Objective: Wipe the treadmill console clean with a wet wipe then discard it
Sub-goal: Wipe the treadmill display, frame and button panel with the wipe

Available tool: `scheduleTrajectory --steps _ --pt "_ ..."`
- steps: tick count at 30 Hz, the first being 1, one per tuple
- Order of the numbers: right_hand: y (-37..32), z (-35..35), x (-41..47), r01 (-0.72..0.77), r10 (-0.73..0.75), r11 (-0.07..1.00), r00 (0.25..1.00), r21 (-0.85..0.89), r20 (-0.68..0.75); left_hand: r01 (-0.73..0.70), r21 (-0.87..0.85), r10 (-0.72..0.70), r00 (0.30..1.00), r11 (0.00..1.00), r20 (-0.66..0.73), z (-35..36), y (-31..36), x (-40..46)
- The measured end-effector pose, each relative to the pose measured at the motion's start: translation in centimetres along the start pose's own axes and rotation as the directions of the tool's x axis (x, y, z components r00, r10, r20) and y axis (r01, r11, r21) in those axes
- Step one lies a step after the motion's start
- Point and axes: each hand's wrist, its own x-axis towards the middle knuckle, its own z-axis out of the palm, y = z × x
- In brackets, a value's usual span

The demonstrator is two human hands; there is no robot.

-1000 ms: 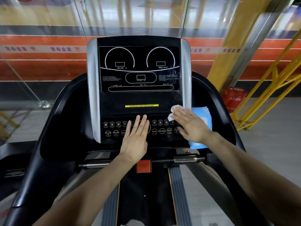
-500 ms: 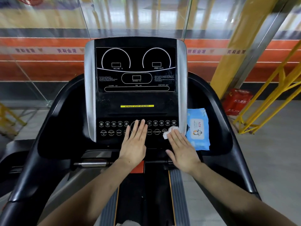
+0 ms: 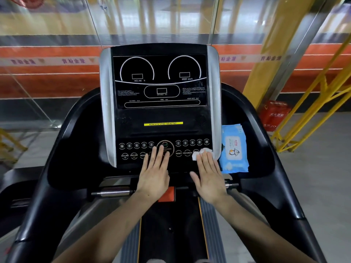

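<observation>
The black treadmill console point(image 3: 161, 114) with silver side trims stands in front of me, its display dark. My right hand point(image 3: 209, 175) lies flat with straight fingers and presses a crumpled white wet wipe point(image 3: 199, 153) onto the lower right of the button panel. The wipe shows only beyond my fingertips. My left hand point(image 3: 154, 173) rests flat with straight fingers on the middle of the button panel, over the round centre control, holding nothing.
A blue wet wipe pack point(image 3: 233, 149) lies in the tray right of the console. A silver handlebar point(image 3: 114, 192) and an orange safety key point(image 3: 167, 194) sit below the panel. A red extinguisher box point(image 3: 274, 115) and yellow railings point(image 3: 313, 103) stand right.
My right hand has slid the wipe down from beside the yellow label to the lower right of the button panel, then slightly rightward. The left hand has stayed on the panel's middle.
</observation>
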Motion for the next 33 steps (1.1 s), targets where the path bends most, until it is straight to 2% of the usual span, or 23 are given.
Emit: scheduleTrajectory --steps 4,6,8,10,12,14,16,17,19,20,22,25,27,29,30,31,33 --pt "-5.1 -1.4 3.8 -0.041 0.046 0.996 0.997 0.077 -0.068 0.038 0.013 -0.038 0.999 0.999 -0.001 -0.1 -2.3 -1.5" --pt "-8.4 -1.6 5.4 0.073 -0.069 0.994 0.996 0.077 -0.051 0.054 0.014 -0.054 0.999 0.998 -0.006 -0.4 -3.6 -2.0" --pt "-10.0 -1.6 5.9 0.215 -0.215 0.977 0.976 0.0 -0.038 0.061 0.018 -0.061 0.998 0.998 -0.012 -0.6 -4.9 -2.4" --pt "-8.5 -2.1 5.9 0.228 -0.231 0.972 0.972 -0.061 -0.045 0.065 0.011 -0.064 0.998 0.998 -0.027 -0.8 -6.0 -2.6" --pt "-5.0 -2.5 5.3 0.064 -0.068 0.997 0.993 -0.044 -0.099 0.071 0.005 -0.071 0.997 0.997 -0.031 -1.0 -7.1 -2.8" --pt "-2.3 -2.8 4.5 -0.175 0.18 0.983 0.976 0.052 -0.12 0.092 0.004 -0.092 0.995 0.996 -0.037 -1.2 -8.1 -3.0" --pt "-3.7 -2.7 4.6 -0.275 0.291 0.954 0.945 0.117 -0.152 0.128 -0.008 -0.128 0.991 0.992 -0.039 -1.3 -9.0 -3.5" --pt "-6.0 -2.4 5.2 -0.236 0.254 0.964 0.952 0.118 -0.171 0.142 -0.009 -0.142 0.989 0.99 -0.04 -1.3 -9.5 -3.7" --pt "-12.0 -1.4 6.3 -0.008 0.02 0.997 0.987 0.074 -0.16 0.154 0.008 -0.154 0.987 0.988 -0.04 -1.3 -10.7 -4.2" --pt "-14.9 -0.9 6.5 0.119 -0.111 0.992 0.985 0.051 -0.13 0.153 0.015 -0.152 0.988 0.988 -0.036 -1.4 -11.4 -4.4" --pt "-17.1 -0.7 6.6 0.234 -0.232 0.972 0.969 0.023 -0.081 0.145 0.027 -0.145 0.989 0.989 -0.032 -1.6 -12.6 -4.7" --pt "-13.6 -1.2 6.3 0.161 -0.164 0.986 0.982 -0.035 -0.094 0.147 0.028 -0.147 0.989 0.989 -0.015 -2.0 -14.5 -4.7" --pt "-11.2 -1.4 5.7 -0.006 0.006 1.0 0.994 0.001 -0.108 0.16 0.009 -0.16 0.987 0.987 0.006 -1.8 -15.3 -4.9" --pt "-12.2 -1.3 5.6 -0.106 0.114 0.991 0.988 0.076 -0.102 0.165 0.002 -0.165 0.986 0.986 0.026 -1.7 -15.9 -5.2" --pt "-14.0 -1.1 5.9 -0.088 0.097 0.992 0.99 0.085 -0.105 0.158 0.002 -0.158 0.987 0.987 0.035 -1.6 -16.1 -5.4" --pt "-16.2 -0.8 6.5 -0.011 0.019 0.997 0.994 0.074 -0.103 0.149 0.001 -0.149 0.988 0.989 0.036 -1.6 -16.2 -5.6" --pt "-20.7 -0.4 7.9 0.221 -0.219 0.975 0.973 0.032 -0.067 0.143 -0.012 -0.142 0.989 0.99 0.031 -1.7 -16.6 -6.0"
